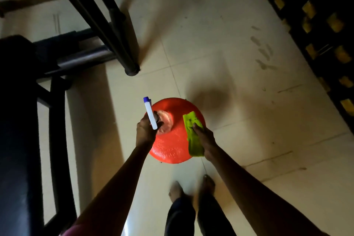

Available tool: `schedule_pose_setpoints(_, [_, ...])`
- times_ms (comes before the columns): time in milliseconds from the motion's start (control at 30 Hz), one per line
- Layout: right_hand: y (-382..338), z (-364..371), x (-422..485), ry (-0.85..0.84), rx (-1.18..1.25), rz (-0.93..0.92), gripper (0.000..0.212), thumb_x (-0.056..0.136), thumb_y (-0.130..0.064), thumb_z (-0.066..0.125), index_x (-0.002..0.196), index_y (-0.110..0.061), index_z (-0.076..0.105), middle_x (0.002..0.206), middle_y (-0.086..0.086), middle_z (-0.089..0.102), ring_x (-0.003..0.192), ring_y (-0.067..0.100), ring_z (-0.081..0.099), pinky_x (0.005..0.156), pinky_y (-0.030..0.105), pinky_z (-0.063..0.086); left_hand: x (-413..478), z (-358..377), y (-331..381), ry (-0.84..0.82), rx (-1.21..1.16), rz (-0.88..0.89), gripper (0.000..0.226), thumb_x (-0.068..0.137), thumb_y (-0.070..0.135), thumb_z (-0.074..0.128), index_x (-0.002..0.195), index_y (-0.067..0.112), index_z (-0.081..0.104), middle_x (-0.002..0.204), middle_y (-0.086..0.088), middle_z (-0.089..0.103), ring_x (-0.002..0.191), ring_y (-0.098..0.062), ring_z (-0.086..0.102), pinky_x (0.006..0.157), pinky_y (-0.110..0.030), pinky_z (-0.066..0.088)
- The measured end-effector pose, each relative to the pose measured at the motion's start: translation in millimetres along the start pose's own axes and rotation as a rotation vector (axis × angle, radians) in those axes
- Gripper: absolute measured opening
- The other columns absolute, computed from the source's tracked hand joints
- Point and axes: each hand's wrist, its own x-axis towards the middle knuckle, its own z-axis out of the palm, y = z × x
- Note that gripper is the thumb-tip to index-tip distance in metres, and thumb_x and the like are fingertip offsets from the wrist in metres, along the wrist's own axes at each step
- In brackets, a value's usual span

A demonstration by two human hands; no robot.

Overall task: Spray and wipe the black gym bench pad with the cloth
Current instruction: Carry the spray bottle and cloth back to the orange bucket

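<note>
— Two hands over one round orange stool (pixel 172 145); what is each doing?

— One spray bottle (pixel 150 113), white with a blue tip, is gripped in the left hand (pixel 146 130), fingers wrapped round its neck, nozzle pointing away from the person; one yellow-green cloth (pixel 192 132) lies on the stool's right side with the right hand (pixel 205 140) pressed on it, though whether the fingers pinch it I cannot tell.

— And the bench?

— One black gym bench pad (pixel 17 120) runs down the left edge, well apart from both hands; its dark metal frame (pixel 107 19) stands beyond on the pale tiled floor (pixel 239 111); two bare feet (pixel 191 189) show below the stool.
</note>
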Motion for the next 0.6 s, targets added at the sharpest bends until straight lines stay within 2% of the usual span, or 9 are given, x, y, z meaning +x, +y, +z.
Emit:
schedule_pose_setpoints(67, [12.4,-1.3,16.7,-0.023,0.002,0.037,0.105,0.039,-0.066,0.074,0.128,-0.015,0.050,0.123,0.016,0.060,0.109,0.036,0.059,0.096,0.052,0.048,3.4,0.1,3.1,0.007,-0.018,-0.021,0.023,0.074,0.001,0.072,0.089,0.007,0.056,0.080,-0.003,0.059,0.076,-0.021,0.056,0.062,-0.021,0.036])
schedule_pose_setpoints(167, [7.4,-3.9,17.9,-0.061,-0.018,0.047,0.103,0.042,-0.065,0.074,0.129,-0.016,0.048,0.123,0.015,0.060,0.109,0.035,0.059,0.096,0.053,0.048,7.9,-1.8,5.7,-0.005,-0.057,-0.094,0.032,0.074,0.003,0.073,0.098,0.007,0.052,0.088,-0.006,0.060,0.084,-0.027,0.058,0.066,-0.019,0.036])
schedule_pose_setpoints(233, [-0.4,-4.7,11.2,-0.080,-0.025,0.045,0.086,0.059,-0.056,0.075,0.129,-0.014,0.048,0.123,0.017,0.060,0.109,0.035,0.059,0.096,0.053,0.047,3.9,-0.3,5.5,0.019,-0.092,-0.303,0.063,0.074,0.013,0.076,0.126,0.005,0.041,0.117,-0.015,0.059,0.106,-0.034,0.057,0.082,-0.026,0.043])
schedule_pose_setpoints(267, [-5.5,-4.3,6.5,-0.085,-0.017,0.042,0.082,0.062,-0.052,0.075,0.129,-0.013,0.049,0.123,0.018,0.060,0.109,0.036,0.059,0.096,0.053,0.047,-2.3,2.4,4.4,0.047,-0.098,-0.456,0.076,0.074,0.019,0.077,0.134,0.003,0.033,0.128,-0.019,0.053,0.116,-0.036,0.052,0.091,-0.035,0.044])
schedule_pose_setpoints(300, [-10.5,-4.6,1.6,-0.087,-0.007,0.044,0.083,0.061,-0.053,0.075,0.129,-0.013,0.049,0.122,0.018,0.060,0.108,0.036,0.060,0.095,0.054,0.048,-11.1,5.9,4.1,0.065,-0.110,-0.583,0.078,0.076,0.025,0.075,0.135,0.001,0.031,0.130,-0.020,0.051,0.117,-0.037,0.051,0.093,-0.039,0.044])
schedule_pose_setpoints(367, [-21.3,-4.9,-10.7,-0.101,0.007,0.051,0.081,0.063,-0.053,0.074,0.129,-0.013,0.050,0.122,0.018,0.061,0.108,0.036,0.060,0.094,0.053,0.048,-30.7,14.8,8.8,0.001,-0.269,-0.691,0.049,0.080,0.029,0.071,0.116,0.003,0.053,0.106,-0.017,0.062,0.099,-0.033,0.058,0.078,-0.034,0.047])
schedule_pose_setpoints(433, [-23.7,-5.1,-13.2,-0.109,0.002,0.062,0.065,0.076,-0.046,0.068,0.129,-0.012,0.050,0.121,0.017,0.061,0.109,0.035,0.060,0.094,0.050,0.048,-47.4,26.5,18.2,-0.169,-0.534,-0.700,0.022,0.084,0.028,0.066,0.092,0.009,0.063,0.083,-0.010,0.064,0.078,-0.026,0.060,0.066,-0.029,0.046])
schedule_pose_setpoints(500, [-24.7,-5.1,-13.5,-0.089,-0.012,0.068,0.064,0.079,-0.052,0.062,0.128,-0.013,0.051,0.123,0.014,0.060,0.111,0.033,0.059,0.096,0.048,0.047,-51.0,38.4,25.7,-0.290,-0.609,-0.673,0.023,0.087,0.032,0.062,0.090,0.009,0.061,0.083,-0.008,0.066,0.077,-0.020,0.062,0.070,-0.030,0.049])
schedule_pose_setpoints(600, [-26.8,-5.0,-17.3,-0.110,-0.042,0.078,0.067,0.083,-0.066,0.042,0.126,-0.016,0.054,0.121,0.013,0.062,0.107,0.031,0.061,0.094,0.048,0.048,-46.0,51.3,34.4,-0.363,-0.666,-0.680,0.036,0.085,0.038,0.062,0.101,0.006,0.062,0.092,-0.009,0.067,0.084,-0.022,0.064,0.074,-0.032,0.051])
